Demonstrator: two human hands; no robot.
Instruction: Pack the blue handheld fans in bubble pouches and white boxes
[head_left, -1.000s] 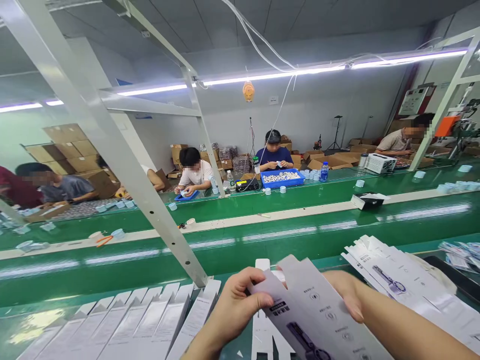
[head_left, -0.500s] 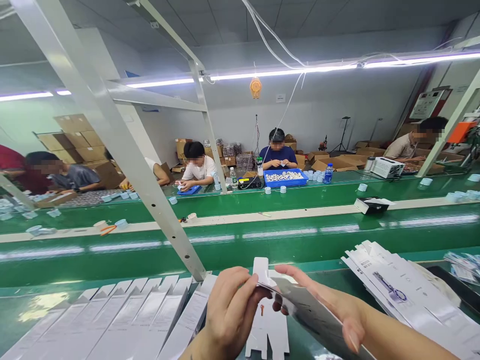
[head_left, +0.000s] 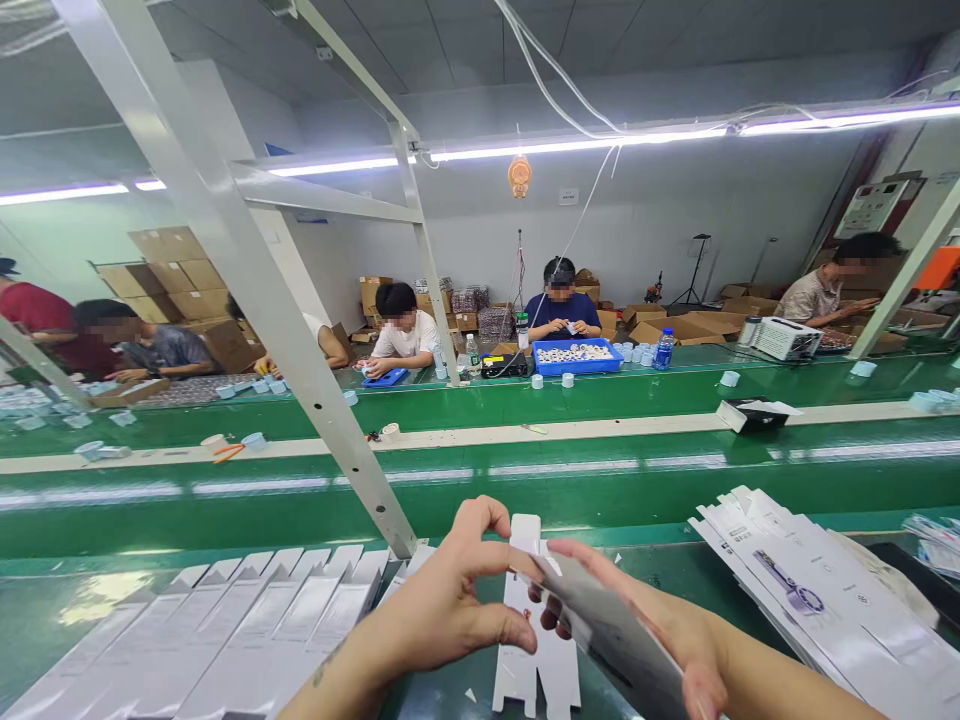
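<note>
My right hand (head_left: 675,640) grips a flattened glossy cardboard box (head_left: 622,625), tilted, its grey side facing up. Close to the box's far end is my left hand (head_left: 457,585), thumb and fingers spread apart; its index fingertip is near or touching the edge, and I cannot tell which. Beneath both hands a white flat box blank (head_left: 555,665) with cut tabs and a small orange print lies on the green table. Small white paper scraps (head_left: 470,695) are beside it.
Several white folded boxes (head_left: 247,630) stand in a row at left. A stack of printed flat blanks (head_left: 795,590) lies at right. A slanted metal post (head_left: 322,410) rises at the table's back. Across the green conveyor (head_left: 525,500), several people work near a blue tray (head_left: 574,368).
My left hand has let go of the box end, its thumb and fingers parting and turning. White scraps now show on the table. My right hand keeps the box; the view has shifted slightly.
</note>
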